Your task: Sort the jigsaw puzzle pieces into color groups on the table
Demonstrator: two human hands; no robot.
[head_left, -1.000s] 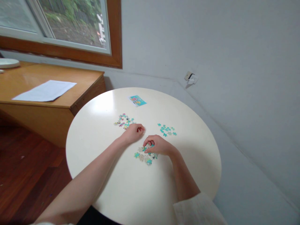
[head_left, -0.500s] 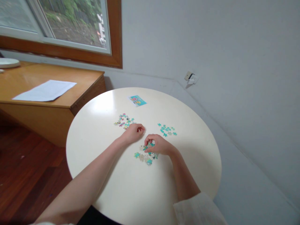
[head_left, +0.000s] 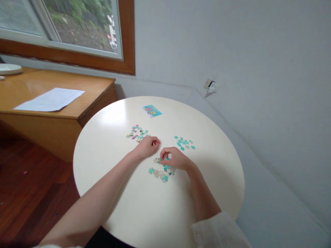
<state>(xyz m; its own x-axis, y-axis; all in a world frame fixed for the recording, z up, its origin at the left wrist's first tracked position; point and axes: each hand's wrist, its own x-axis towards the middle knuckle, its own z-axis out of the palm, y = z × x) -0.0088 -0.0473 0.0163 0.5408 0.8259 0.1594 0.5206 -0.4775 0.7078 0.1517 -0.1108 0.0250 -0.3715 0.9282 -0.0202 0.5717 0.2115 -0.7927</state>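
My right hand [head_left: 173, 158] is over the nearest group of jigsaw pieces [head_left: 156, 173], thumb and fingertips pinched on a small jigsaw piece [head_left: 159, 160] at the group's upper edge. Part of this group is hidden under that hand. Curled closed, my left hand [head_left: 148, 146] rests on the table just below a second group of pieces [head_left: 134, 131], with pink, white and teal ones among them; what its fingers hold, if anything, cannot be made out. To the right of both hands lies a third group of mostly teal pieces [head_left: 184, 142].
All of this lies on a round white table [head_left: 103, 148]. A colourful picture card [head_left: 152, 111] lies near its far edge. At the left stands a wooden desk [head_left: 98, 86] with white paper [head_left: 51, 100] on it. A wall with a socket [head_left: 210, 85] is behind.
My right thumb and fingers have drawn closer together onto a jigsaw piece, and the hand has lifted very slightly. My left hand has stayed where it was.
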